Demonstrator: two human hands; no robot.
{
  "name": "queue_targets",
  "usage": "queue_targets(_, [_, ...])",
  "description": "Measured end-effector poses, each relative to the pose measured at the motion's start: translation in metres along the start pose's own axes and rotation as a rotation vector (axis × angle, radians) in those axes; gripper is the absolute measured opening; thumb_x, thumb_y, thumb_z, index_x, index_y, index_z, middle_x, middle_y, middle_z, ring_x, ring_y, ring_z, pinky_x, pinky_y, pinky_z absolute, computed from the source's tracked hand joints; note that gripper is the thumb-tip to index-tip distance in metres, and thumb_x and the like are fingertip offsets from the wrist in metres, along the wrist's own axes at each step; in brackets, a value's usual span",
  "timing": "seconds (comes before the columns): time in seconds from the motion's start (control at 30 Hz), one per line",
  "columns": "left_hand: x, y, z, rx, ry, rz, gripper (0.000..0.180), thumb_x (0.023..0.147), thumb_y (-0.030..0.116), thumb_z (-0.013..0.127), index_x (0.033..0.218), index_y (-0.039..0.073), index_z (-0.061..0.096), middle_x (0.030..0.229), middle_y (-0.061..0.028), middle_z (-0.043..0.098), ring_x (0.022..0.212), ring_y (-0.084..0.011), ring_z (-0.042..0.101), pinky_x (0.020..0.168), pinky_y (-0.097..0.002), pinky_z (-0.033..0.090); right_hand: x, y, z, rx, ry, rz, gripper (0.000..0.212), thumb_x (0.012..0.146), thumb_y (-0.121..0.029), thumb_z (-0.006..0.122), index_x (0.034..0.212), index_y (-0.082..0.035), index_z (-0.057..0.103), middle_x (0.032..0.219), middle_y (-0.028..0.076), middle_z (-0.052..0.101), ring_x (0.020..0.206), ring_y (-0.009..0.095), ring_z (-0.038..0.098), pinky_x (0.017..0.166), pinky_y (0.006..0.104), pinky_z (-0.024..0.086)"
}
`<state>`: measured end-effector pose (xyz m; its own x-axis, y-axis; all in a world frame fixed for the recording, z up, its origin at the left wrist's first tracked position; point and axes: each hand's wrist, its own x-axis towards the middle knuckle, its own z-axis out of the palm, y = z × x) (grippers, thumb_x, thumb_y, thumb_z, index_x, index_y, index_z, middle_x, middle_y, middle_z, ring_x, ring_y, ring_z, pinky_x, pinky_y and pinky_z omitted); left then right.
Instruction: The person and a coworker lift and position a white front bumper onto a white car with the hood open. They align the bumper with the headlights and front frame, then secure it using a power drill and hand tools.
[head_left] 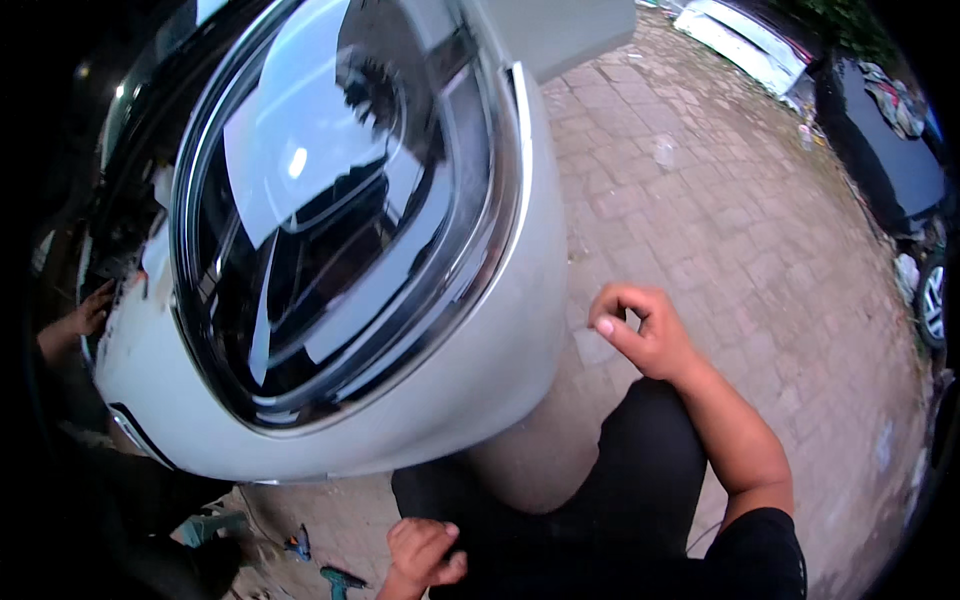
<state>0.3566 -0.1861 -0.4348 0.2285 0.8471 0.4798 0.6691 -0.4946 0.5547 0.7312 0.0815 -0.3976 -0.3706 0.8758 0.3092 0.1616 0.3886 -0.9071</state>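
The headlight [340, 230] is set in the pale body panel [480, 385] of a vehicle, up close before me. Just right of the panel, apart from it, my right hand [648, 335] is raised with fingers curled and thumb tip close to the index finger. Whether anything small sits in that pinch cannot be made out. Low over my dark trousers, my left hand [425, 552] is loosely curled, with nothing visible in it. The headlight lens shows bright reflections and a dark area.
At the far left, another person's hand [95, 308] is by the vehicle. A teal drill [343, 580] and a small blue tool [298, 543] lie on the ground. Brick paving [680, 235] spreads rightward, with car parts [880, 145] and a wheel [933, 300] along its edge.
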Motion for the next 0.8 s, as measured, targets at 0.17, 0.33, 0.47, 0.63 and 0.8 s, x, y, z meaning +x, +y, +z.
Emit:
queue_targets(0.17, [0.164, 0.049, -0.032, 0.171, 0.027, 0.442, 0.034, 0.090, 0.033, 0.072, 0.111, 0.007, 0.068, 0.095, -0.0068, 0.068, 0.087, -0.0228, 0.069, 0.076, -0.0363, 0.054, 0.090, -0.004, 0.009, 0.122, 0.275, -0.217, 0.055, 0.094, -0.031, 0.066, 0.138, -0.001, 0.051, 0.132, 0.016, 0.055, 0.115, 0.026, 0.057, 0.094, 0.0358, 0.047])
queue_targets(0.33, [0.322, 0.111, -0.024, 0.258, -0.334, 0.462, 0.036, 0.086, 0.025, 0.075, 0.115, 0.004, 0.072, 0.104, -0.0080, 0.071, 0.091, -0.0238, 0.071, 0.081, -0.0368, 0.057, 0.137, 0.007, -0.014, 0.183, 0.268, -0.155, 0.076, 0.099, -0.040, 0.057, 0.154, 0.006, 0.031, 0.158, 0.027, 0.033, 0.146, 0.038, 0.036, 0.118, 0.0504, 0.030])
queue_targets(0.47, [0.349, 0.113, 0.017, -0.279, -0.642, -0.105, 0.042, 0.090, 0.016, 0.073, 0.127, -0.002, 0.064, 0.116, -0.0165, 0.067, 0.101, -0.0307, 0.068, 0.088, -0.0361, 0.054, 0.132, -0.001, 0.005, 0.057, 0.229, -0.156, 0.084, 0.101, -0.045, 0.053, 0.158, 0.008, 0.022, 0.163, 0.030, 0.023, 0.151, 0.044, 0.026, 0.122, 0.0533, 0.021])
queue_targets(0.63, [0.272, 0.104, 0.051, -0.737, -0.608, -1.266, 0.037, 0.105, 0.015, 0.056, 0.138, -0.001, 0.054, 0.127, -0.0100, 0.065, 0.116, -0.0187, 0.062, 0.106, -0.0354, 0.046, 0.135, -0.013, 0.018, 0.109, 0.274, -0.029, 0.089, 0.102, -0.052, 0.047, 0.158, 0.009, 0.016, 0.164, 0.033, 0.019, 0.152, 0.048, 0.021, 0.122, 0.0541, 0.018])
queue_targets(0.8, [0.205, 0.081, 0.049, -1.321, 0.711, -1.976, 0.046, 0.102, 0.043, 0.051, 0.125, 0.005, 0.061, 0.120, -0.0130, 0.065, 0.113, -0.0289, 0.062, 0.103, -0.0460, 0.049, 0.135, -0.025, 0.013, 0.114, 0.254, 0.220, 0.081, 0.105, -0.045, 0.040, 0.158, 0.010, 0.013, 0.165, 0.032, 0.016, 0.152, 0.047, 0.020, 0.124, 0.0506, 0.016])
